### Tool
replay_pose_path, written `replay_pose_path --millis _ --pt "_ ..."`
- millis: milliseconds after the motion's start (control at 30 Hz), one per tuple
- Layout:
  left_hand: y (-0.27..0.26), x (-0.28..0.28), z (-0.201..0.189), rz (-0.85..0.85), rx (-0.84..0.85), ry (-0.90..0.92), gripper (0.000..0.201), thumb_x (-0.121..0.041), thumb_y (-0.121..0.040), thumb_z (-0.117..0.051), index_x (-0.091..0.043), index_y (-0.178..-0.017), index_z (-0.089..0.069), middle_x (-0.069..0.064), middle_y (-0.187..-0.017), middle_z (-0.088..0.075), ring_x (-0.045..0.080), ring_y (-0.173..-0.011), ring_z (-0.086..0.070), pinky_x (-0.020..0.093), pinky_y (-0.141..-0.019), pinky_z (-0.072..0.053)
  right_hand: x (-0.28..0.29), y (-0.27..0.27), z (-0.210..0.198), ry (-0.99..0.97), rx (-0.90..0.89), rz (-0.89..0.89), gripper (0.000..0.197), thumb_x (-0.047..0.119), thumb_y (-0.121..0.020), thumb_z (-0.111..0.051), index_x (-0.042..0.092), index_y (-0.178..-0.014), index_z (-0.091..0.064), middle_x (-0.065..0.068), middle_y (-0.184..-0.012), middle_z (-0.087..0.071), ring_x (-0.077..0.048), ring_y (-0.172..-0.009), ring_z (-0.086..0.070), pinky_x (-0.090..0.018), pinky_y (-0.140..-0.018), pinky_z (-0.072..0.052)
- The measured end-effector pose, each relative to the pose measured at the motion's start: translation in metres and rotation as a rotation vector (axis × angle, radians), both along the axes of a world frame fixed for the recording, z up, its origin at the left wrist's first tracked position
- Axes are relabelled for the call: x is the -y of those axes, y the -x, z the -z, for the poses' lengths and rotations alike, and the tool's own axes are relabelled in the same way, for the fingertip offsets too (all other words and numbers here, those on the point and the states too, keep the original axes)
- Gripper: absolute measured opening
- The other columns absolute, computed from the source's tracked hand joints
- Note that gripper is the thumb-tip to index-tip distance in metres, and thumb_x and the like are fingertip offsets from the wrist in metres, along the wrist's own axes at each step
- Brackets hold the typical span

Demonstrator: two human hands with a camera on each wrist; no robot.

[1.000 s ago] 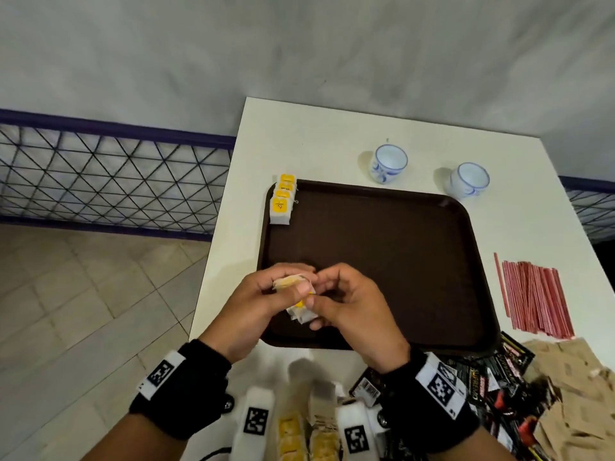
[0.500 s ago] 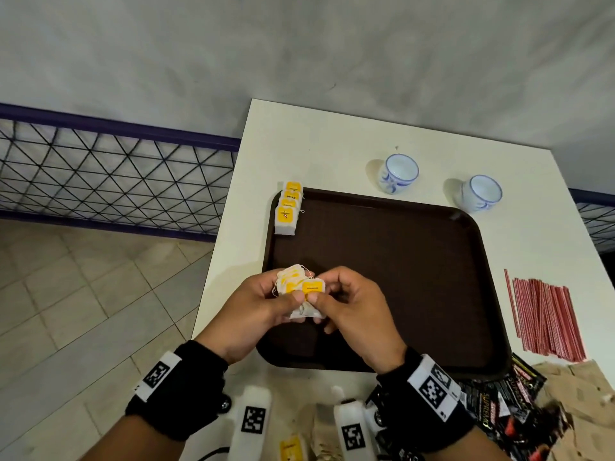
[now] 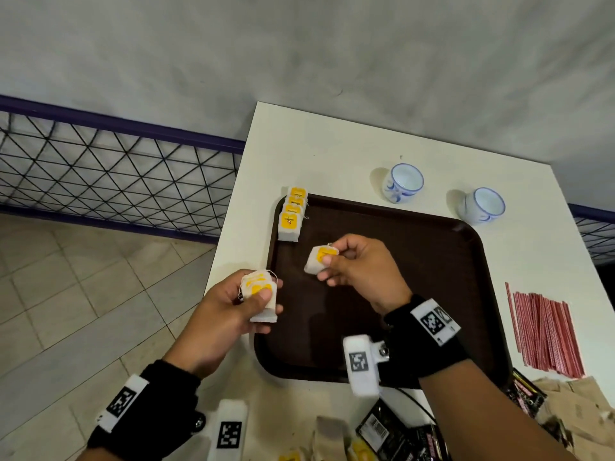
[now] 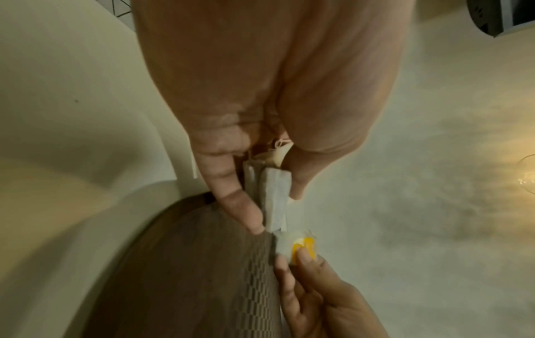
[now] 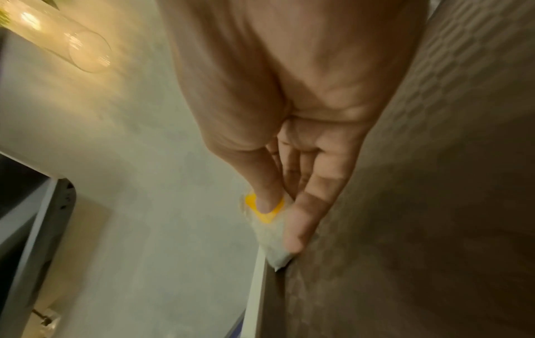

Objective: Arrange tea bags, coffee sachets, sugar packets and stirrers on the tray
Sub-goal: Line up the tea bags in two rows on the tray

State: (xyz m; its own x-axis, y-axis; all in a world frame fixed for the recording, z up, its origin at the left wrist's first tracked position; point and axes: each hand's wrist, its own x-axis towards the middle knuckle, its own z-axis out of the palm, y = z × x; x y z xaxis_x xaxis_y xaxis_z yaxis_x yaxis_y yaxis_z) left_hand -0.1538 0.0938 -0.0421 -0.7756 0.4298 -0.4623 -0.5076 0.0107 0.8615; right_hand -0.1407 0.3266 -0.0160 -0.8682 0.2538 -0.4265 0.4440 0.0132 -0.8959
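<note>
Over the white bench's [image 3: 332, 151] near-left edge, the left hand [image 3: 229, 307] grips a small stack of white paper tea bags with yellow tags [image 3: 259, 294]. A row of four matching tea bags [image 3: 292, 214] lies along the dark brown plastic tray's [image 3: 432, 294] far-left corner. The right hand [image 3: 359, 271] pinches a single yellow-tagged tea bag [image 3: 318, 260] above the tray. Red stirrers [image 3: 542, 331] lie on the bench, right of the tray.

Left hand [image 4: 260, 103] grips tea bags [image 4: 273, 194]; tray [image 4: 188, 274] below

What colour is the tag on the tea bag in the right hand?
Yellow, on a white tea bag pinched by the right hand; the head view shows it best.
</note>
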Motion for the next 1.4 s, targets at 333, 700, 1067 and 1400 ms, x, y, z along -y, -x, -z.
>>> replay_pose_path --millis 333,700,1067,1400 --pt "-0.008 0.008 0.01 -0.054 -0.014 0.038 0.022 -0.017 -0.097 -0.062 -0.021 -0.115 -0.074 0.007 -0.097 -0.076 0.016 -0.081 -0.073 0.026 -0.057 -0.051 0.021 0.062 0.012 0.011 0.123 -0.105 0.008 -0.006 -0.093 -0.062 0.001 -0.09 -0.059 -0.02 -0.072 -0.067 -0.016 -0.051 -0.069 -0.023 -0.052 -0.058" --pt "-0.008 0.007 0.012 -0.047 0.004 0.022 0.016 -0.017 -0.098 -0.062 -0.018 -0.108 -0.075 0.014 -0.096 -0.075 0.025 -0.082 -0.074 0.029 -0.06 -0.053 0.03 0.079 0.027 -0.182 0.131 -0.072 0.015 -0.003 -0.088 -0.069 0.001 -0.094 -0.056 -0.024 -0.077 -0.066 -0.023 -0.049 -0.066 -0.026 -0.043 -0.052" --pt "-0.006 0.006 0.014 -0.06 0.0 0.002 0.017 -0.017 -0.097 -0.063 -0.015 -0.11 -0.074 0.012 -0.096 -0.075 0.025 -0.083 -0.075 0.03 -0.061 -0.054 0.035 0.079 0.036 -0.234 0.149 0.003 0.023 0.0 -0.086 -0.07 0.01 -0.089 -0.048 -0.019 -0.071 -0.067 -0.029 -0.055 -0.07 -0.032 -0.049 -0.056" --pt "0.002 -0.001 0.003 -0.12 0.202 -0.191 0.024 -0.01 -0.101 -0.051 -0.007 -0.12 -0.066 0.017 -0.112 -0.074 0.035 -0.094 -0.074 0.036 -0.07 -0.061 0.038 0.025 -0.008 -0.321 -0.054 -0.026 0.017 0.019 -0.086 -0.076 0.007 -0.087 -0.065 -0.004 -0.068 -0.066 -0.014 -0.052 -0.063 -0.02 -0.044 -0.041"
